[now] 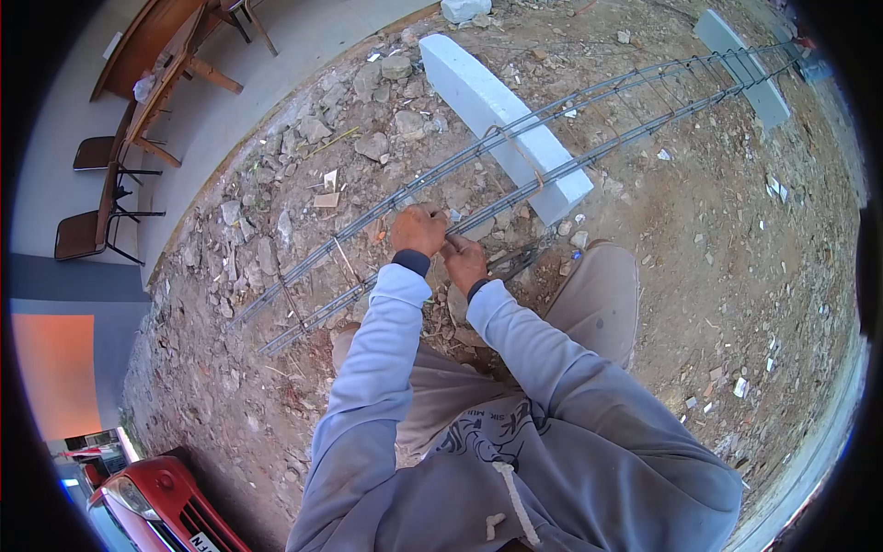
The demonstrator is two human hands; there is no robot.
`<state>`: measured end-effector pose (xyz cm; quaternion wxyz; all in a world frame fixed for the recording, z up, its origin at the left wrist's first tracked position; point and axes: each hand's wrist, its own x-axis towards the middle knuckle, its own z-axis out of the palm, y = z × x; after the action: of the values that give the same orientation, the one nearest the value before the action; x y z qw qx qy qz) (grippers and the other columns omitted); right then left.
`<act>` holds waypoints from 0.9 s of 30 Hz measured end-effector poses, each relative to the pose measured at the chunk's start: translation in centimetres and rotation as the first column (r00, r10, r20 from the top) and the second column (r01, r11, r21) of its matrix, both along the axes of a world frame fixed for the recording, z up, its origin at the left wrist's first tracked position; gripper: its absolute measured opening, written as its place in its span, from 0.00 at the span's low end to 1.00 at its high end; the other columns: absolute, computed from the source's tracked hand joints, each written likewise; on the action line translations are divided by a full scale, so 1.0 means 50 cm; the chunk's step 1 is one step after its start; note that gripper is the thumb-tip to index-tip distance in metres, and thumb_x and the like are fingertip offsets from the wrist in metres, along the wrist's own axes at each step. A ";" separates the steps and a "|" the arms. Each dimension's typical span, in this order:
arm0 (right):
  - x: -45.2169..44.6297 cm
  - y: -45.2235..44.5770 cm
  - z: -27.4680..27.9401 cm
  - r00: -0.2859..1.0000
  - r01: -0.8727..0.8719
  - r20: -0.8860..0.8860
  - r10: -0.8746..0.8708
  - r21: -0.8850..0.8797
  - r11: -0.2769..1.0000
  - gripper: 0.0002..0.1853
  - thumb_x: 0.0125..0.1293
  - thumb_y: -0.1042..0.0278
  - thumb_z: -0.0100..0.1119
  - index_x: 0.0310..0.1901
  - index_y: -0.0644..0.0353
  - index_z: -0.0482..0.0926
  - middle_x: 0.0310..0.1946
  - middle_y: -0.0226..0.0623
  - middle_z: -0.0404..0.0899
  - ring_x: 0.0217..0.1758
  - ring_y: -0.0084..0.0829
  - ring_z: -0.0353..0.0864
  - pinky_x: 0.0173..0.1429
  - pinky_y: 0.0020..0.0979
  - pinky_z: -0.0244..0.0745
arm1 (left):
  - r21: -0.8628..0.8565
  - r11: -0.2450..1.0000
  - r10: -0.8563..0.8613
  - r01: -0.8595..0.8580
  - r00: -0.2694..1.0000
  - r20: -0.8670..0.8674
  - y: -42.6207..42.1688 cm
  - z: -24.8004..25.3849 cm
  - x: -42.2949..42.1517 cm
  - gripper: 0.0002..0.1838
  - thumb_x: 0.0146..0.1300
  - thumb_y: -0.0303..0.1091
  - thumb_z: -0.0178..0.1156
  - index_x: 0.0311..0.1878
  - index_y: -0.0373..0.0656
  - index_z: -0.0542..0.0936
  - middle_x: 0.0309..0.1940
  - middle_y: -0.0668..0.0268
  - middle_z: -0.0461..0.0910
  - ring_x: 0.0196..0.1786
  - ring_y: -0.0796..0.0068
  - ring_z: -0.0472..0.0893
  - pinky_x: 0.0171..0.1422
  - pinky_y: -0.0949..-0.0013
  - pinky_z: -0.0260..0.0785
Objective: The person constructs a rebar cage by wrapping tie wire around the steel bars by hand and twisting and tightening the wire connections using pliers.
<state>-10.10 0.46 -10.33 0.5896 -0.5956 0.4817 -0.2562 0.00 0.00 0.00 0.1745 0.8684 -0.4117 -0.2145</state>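
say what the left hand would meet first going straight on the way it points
Likely the far pair of steel rebars, just ahead of the left hand; depth is unclear, so it might pass over or under them.

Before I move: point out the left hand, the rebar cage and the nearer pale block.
Left hand [419,230]: head view, on the back of the hand.
Rebar cage [517,127]: head view, on the upper run of long bars.
Nearer pale block [483,104]: head view, on its broad face.
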 end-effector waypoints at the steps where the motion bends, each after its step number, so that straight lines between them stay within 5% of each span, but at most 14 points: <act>1: 0.002 0.000 0.011 1.000 0.020 -0.019 -0.022 -0.089 0.996 0.15 0.60 0.65 0.55 0.46 0.61 0.81 0.36 0.51 0.82 0.39 0.44 0.83 0.43 0.40 0.74 | -0.011 1.000 0.002 -0.002 1.000 -0.003 0.002 0.000 0.001 0.14 0.54 0.46 0.60 0.37 0.49 0.85 0.32 0.52 0.83 0.38 0.53 0.82 0.45 0.57 0.73; 5: -0.009 -0.002 0.049 0.985 0.003 -0.167 -0.050 -0.271 0.962 0.11 0.58 0.68 0.53 0.37 0.63 0.82 0.31 0.56 0.79 0.37 0.51 0.80 0.41 0.43 0.74 | -0.122 0.992 -0.005 0.007 1.000 0.016 0.037 -0.002 -0.018 0.13 0.55 0.44 0.58 0.36 0.47 0.85 0.31 0.52 0.82 0.37 0.49 0.81 0.43 0.55 0.72; 8: -0.008 -0.011 0.067 0.961 -0.078 -0.276 -0.018 -0.335 0.939 0.09 0.57 0.69 0.52 0.32 0.62 0.81 0.30 0.55 0.79 0.36 0.54 0.79 0.41 0.45 0.74 | -0.307 0.949 0.055 -0.068 0.997 -0.049 0.086 -0.035 -0.031 0.12 0.57 0.41 0.59 0.36 0.42 0.84 0.28 0.54 0.83 0.33 0.57 0.83 0.40 0.60 0.72; 11: -0.010 -0.020 0.054 0.944 -0.176 -0.328 0.040 -0.394 0.902 0.08 0.57 0.68 0.52 0.30 0.62 0.80 0.30 0.54 0.79 0.37 0.54 0.79 0.42 0.46 0.73 | -0.470 0.770 0.182 -0.430 0.855 -0.485 0.130 -0.047 -0.085 0.10 0.62 0.34 0.59 0.35 0.36 0.81 0.31 0.61 0.84 0.34 0.73 0.81 0.38 0.71 0.71; 12: -0.011 -0.023 0.053 0.933 -0.205 -0.354 0.070 -0.359 0.910 0.09 0.56 0.68 0.53 0.32 0.62 0.80 0.31 0.54 0.79 0.39 0.54 0.79 0.44 0.46 0.73 | -0.467 0.694 0.142 -0.548 0.740 -0.658 0.141 -0.105 -0.084 0.08 0.64 0.31 0.58 0.40 0.37 0.81 0.36 0.63 0.84 0.39 0.76 0.80 0.41 0.74 0.69; 16: -0.013 -0.039 0.060 0.900 -0.287 -0.400 0.172 -0.249 0.925 0.12 0.56 0.65 0.55 0.36 0.63 0.81 0.35 0.56 0.80 0.43 0.54 0.78 0.49 0.47 0.73 | -0.346 0.517 0.052 -0.783 0.432 -0.900 0.161 -0.126 -0.120 0.11 0.65 0.38 0.58 0.45 0.42 0.80 0.39 0.70 0.83 0.45 0.78 0.79 0.48 0.71 0.63; 22: -0.024 -0.053 0.066 0.861 -0.406 -0.447 0.242 -0.318 0.857 0.13 0.62 0.63 0.52 0.35 0.63 0.80 0.33 0.56 0.79 0.40 0.56 0.77 0.45 0.46 0.71 | -0.010 0.450 0.121 -0.893 0.072 -0.990 0.151 -0.161 -0.123 0.13 0.65 0.40 0.57 0.48 0.45 0.78 0.42 0.71 0.81 0.46 0.77 0.78 0.48 0.68 0.61; 27: -0.021 -0.077 0.066 0.807 -0.476 -0.494 0.325 -0.216 0.853 0.20 0.65 0.56 0.49 0.36 0.68 0.80 0.35 0.57 0.79 0.44 0.55 0.77 0.50 0.46 0.70 | -0.069 0.423 0.087 -0.904 0.116 -0.989 0.132 -0.219 -0.110 0.11 0.66 0.39 0.57 0.46 0.45 0.78 0.39 0.71 0.81 0.41 0.78 0.78 0.41 0.71 0.64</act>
<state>-11.14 -3.40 -7.02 0.3983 -0.8166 0.4135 -0.0598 -5.51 6.60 -10.97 0.7451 0.5364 0.0815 -0.3880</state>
